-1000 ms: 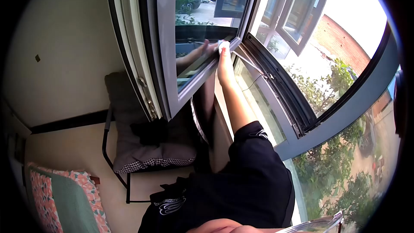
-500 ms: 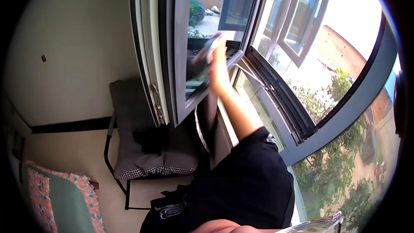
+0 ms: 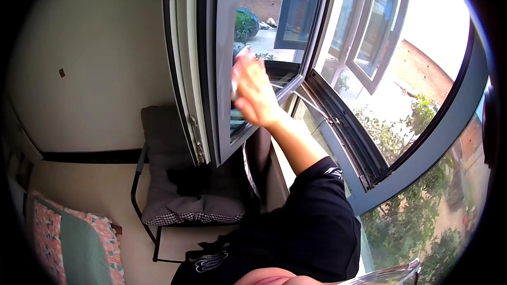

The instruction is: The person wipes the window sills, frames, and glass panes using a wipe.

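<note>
My right hand (image 3: 255, 92) presses against the glass pane (image 3: 264, 5) of an opened window sash, near its lower left part. Fingers and palm are closed over a white cloth (image 3: 234, 85), whose edges show beside the fingers and are smeared by motion. The grey sash frame (image 3: 226, 68) stands just left of the hand. The dark short sleeve (image 3: 322, 190) leads up to this arm from the lower right. My left hand is out of the picture.
A cushioned grey chair (image 3: 195, 208) with a black item (image 3: 190, 180) on it stands below the sash. A floral and green seat (image 3: 84, 243) is at lower left. The black window track (image 3: 348, 126) lies at right, with shrubs (image 3: 412, 216) outside.
My right hand has moved left across the pane with the cloth, and its back now faces the camera more. The whole view has shifted slightly.
</note>
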### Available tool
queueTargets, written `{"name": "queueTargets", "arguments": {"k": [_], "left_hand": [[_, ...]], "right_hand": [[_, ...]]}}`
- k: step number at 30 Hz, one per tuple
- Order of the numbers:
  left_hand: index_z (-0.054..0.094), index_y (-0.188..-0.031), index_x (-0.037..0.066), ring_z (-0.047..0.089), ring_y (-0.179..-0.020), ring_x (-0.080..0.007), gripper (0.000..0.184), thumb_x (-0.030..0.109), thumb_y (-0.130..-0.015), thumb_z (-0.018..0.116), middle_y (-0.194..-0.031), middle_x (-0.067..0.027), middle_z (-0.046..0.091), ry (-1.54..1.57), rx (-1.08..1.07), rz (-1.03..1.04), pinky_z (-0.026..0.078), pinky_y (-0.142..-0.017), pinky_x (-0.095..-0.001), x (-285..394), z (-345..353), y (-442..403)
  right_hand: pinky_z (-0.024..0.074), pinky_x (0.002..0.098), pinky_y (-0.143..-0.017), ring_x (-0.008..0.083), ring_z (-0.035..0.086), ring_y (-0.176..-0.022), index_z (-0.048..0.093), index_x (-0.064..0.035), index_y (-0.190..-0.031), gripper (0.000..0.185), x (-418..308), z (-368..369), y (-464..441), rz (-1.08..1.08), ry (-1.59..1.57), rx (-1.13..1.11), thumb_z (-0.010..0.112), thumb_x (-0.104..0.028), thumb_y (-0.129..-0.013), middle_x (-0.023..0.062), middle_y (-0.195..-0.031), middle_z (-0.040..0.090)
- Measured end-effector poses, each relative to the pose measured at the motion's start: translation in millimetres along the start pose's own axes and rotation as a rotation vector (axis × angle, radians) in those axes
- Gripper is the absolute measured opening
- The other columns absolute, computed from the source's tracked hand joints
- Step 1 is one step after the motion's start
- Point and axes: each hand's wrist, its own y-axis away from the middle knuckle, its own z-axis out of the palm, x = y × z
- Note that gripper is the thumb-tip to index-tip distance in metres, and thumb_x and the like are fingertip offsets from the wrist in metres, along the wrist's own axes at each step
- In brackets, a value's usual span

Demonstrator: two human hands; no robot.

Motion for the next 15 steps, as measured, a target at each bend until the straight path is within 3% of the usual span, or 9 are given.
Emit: {"name": "queueTargets", "arguments": {"k": [1, 2, 4, 5, 6, 7, 9, 11, 15], "left_hand": [[0.046, -0.125, -0.004, 0.052, -0.11, -0.0188, 0.037, 0.019, -0.096, 0.045, -0.117, -0.0112, 0.055, -0.003, -0.001, -0.003, 0.036, -0.1, -0.0327, 0.1, 0.7, -1.1], [0.046, -0.125, -0.004, 0.052, -0.11, -0.0188, 0.037, 0.019, -0.096, 0.045, -0.116, -0.0111, 0.056, -0.008, -0.006, -0.003, 0.036, -0.1, -0.0327, 0.3, 3.5, -3.1], [0.047, -0.124, -0.004, 0.052, -0.11, -0.0187, 0.037, 0.019, -0.096, 0.045, -0.116, -0.011, 0.056, -0.008, -0.012, -0.002, 0.036, -0.1, -0.0327, -0.2, 4.4, -4.3], [0.047, -0.124, -0.004, 0.052, -0.109, -0.0187, 0.037, 0.019, -0.096, 0.045, -0.116, -0.0109, 0.056, 0.002, -0.013, 0.004, 0.036, -0.1, -0.0327, -0.5, 3.8, -3.4], [0.047, -0.124, -0.004, 0.052, -0.109, -0.0187, 0.037, 0.019, -0.096, 0.045, -0.115, -0.0108, 0.056, 0.004, -0.015, 0.005, 0.036, -0.1, -0.0327, -1.3, 5.0, -7.1], [0.047, -0.124, -0.004, 0.053, -0.109, -0.0186, 0.036, 0.019, -0.096, 0.045, -0.115, -0.0107, 0.057, 0.008, -0.014, 0.003, 0.036, -0.1, -0.0327, -3.9, 5.7, -5.9], [0.048, -0.123, -0.004, 0.053, -0.109, -0.0186, 0.036, 0.018, -0.096, 0.045, -0.115, -0.0105, 0.057, 0.026, 0.003, 0.024, 0.036, -0.1, -0.0327, -7.4, 3.9, 4.8], [0.048, -0.123, -0.004, 0.053, -0.108, -0.0185, 0.036, 0.018, -0.096, 0.045, -0.114, -0.0103, 0.057, 0.068, 0.04, 0.047, 0.036, -0.099, -0.0327, -6.8, 3.3, 26.0], [0.049, -0.122, -0.004, 0.054, -0.107, -0.0184, 0.035, 0.018, -0.096, 0.045, -0.113, -0.01, 0.058, 0.231, 0.102, 0.119, 0.036, -0.099, -0.0327, -6.1, 0.6, 55.4]], "right_hand": [[0.0088, 0.0444, -0.113, 0.0339, 0.027, -0.136, 0.04, -0.0017, -0.135, 0.059, -3.1, -7.2, 2.9, -0.136, 0.144, -0.163, 0.054, -0.025, -0.083, 0.0244, -0.142, 0.033], [0.0116, 0.0458, -0.113, 0.0341, 0.035, -0.132, 0.048, -0.0027, -0.129, 0.055, 26.4, -1.1, 16.2, -0.165, 0.267, -0.042, 0.056, -0.018, -0.078, 0.0234, -0.136, 0.042], [0.0225, 0.0457, -0.109, 0.0333, 0.039, -0.128, 0.048, 0.0012, -0.127, 0.044, 67.6, -13.3, 22.0, 0.201, 0.244, 0.21, 0.047, -0.009, -0.085, 0.0226, -0.135, 0.043], [0.0284, 0.0404, -0.107, 0.0349, 0.042, -0.125, 0.045, 0.0031, -0.128, 0.041, 109.9, -8.1, 41.1, 0.52, 0.166, 0.31, 0.042, -0.012, -0.09, 0.0231, -0.134, 0.043], [0.0319, 0.033, -0.105, 0.0301, 0.046, -0.123, 0.04, 0.0028, -0.132, 0.043, 115.4, -19.7, 42.3, 0.954, -0.2, 0.424, 0.037, -0.019, -0.095, 0.022, -0.133, 0.046], [0.031, 0.034, -0.105, 0.0331, 0.042, -0.125, 0.044, 0.0032, -0.128, 0.041, 120.0, -19.0, 41.1, 1.011, -0.103, 0.378, 0.037, -0.02, -0.095, 0.0219, -0.134, 0.044], [0.0308, 0.0368, -0.106, 0.0338, 0.042, -0.126, 0.046, 0.0031, -0.128, 0.039, 78.6, 2.6, 40.7, 0.816, -0.003, 0.504, 0.041, -0.014, -0.093, 0.0228, -0.132, 0.045], [0.031, 0.0408, -0.106, 0.0328, 0.041, -0.127, 0.048, 0.0019, -0.127, 0.04, 28.8, 12.9, 40.2, 0.438, 0.17, 0.37, 0.049, -0.007, -0.087, 0.0225, -0.133, 0.046], [0.0432, 0.0425, -0.096, 0.0305, 0.055, -0.112, 0.059, -0.0042, -0.114, 0.034, 11.7, -16.4, 75.4, 0.273, 0.331, 0.043, 0.053, 0.001, -0.081, 0.0157, -0.118, 0.059]]}}
